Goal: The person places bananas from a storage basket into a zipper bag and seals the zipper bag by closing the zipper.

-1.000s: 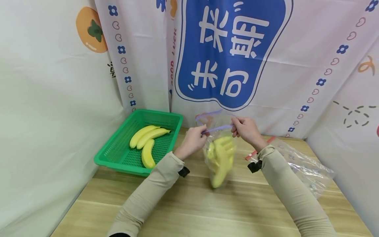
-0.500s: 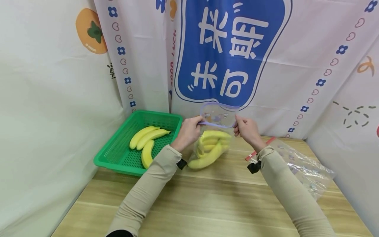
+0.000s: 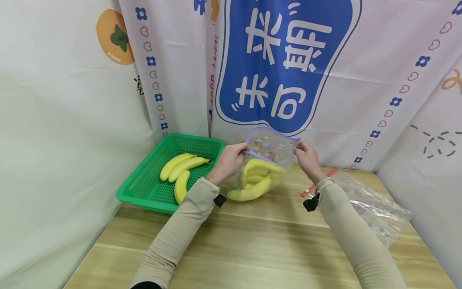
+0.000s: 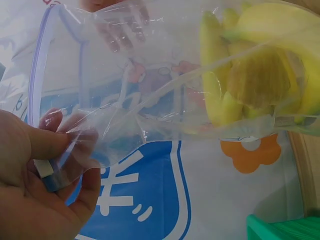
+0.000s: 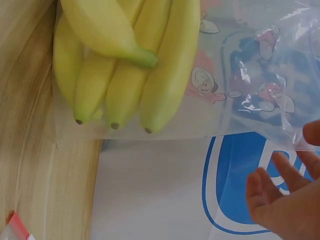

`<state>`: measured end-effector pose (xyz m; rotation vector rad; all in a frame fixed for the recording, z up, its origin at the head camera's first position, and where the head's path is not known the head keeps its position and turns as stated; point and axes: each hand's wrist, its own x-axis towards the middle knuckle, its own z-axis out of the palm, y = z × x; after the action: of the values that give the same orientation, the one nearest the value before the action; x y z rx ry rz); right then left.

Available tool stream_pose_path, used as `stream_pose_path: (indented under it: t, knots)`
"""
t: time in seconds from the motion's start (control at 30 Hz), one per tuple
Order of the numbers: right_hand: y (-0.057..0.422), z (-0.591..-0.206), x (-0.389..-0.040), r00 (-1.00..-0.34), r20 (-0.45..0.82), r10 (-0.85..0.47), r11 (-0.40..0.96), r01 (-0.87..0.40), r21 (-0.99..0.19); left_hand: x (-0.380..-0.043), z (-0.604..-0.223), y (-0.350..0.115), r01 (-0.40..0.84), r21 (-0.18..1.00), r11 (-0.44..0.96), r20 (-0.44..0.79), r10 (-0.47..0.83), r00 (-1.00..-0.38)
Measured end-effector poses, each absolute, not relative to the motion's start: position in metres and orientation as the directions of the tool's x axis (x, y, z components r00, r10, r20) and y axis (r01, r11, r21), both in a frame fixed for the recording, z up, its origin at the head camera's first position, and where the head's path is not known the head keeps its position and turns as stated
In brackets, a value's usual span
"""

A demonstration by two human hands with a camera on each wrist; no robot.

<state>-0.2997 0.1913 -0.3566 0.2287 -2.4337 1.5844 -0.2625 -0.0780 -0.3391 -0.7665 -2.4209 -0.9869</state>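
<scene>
A clear zip bag (image 3: 268,146) with a lilac rim and small printed figures is held up by its mouth, which gapes wide. Inside it lies a bunch of bananas (image 3: 250,192), which fills the right wrist view as several yellow bananas (image 5: 167,70). My left hand (image 3: 231,161) pinches the left end of the rim between thumb and fingers, near a white slider (image 4: 44,168). At the other end of the rim, my right hand (image 3: 308,161) pinches the film with thumb and forefinger; its other fingers (image 5: 265,190) are spread loosely.
Left of the bag stands a green basket (image 3: 124,196) with 3 loose bananas (image 3: 187,163) in it. A second clear bag with a red zip (image 3: 368,200) lies flat at the right, partly under the right forearm. A printed cloth (image 3: 184,80) hangs behind the wooden table (image 3: 252,257).
The blurred, hanging bag has come up and settled, the bananas swinging left and levelling out. Its mouth has spread wider as my right hand shifted slightly right.
</scene>
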Motion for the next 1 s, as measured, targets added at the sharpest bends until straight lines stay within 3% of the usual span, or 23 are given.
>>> stream_pose_path:
  t: [0.37,0.6,1.0]
  knots:
    - [0.187,-0.353,-0.279,-0.914,0.397,-0.079,0.358,-0.398,-0.845,-0.263,-0.339,-0.083,0.567,0.632,0.528,0.511,0.266,-0.817]
    - [0.18,-0.343,-0.256,-0.873,0.488,0.011,0.385,-0.447,-0.807,-0.267,-0.337,-0.093,0.557,0.627,0.545,0.558,0.186,-0.809]
    - [0.191,-0.346,-0.252,-0.876,0.48,0.053,0.374,-0.428,-0.823,-0.271,-0.334,-0.105,0.482,0.669,0.566,0.519,0.11,-0.848]
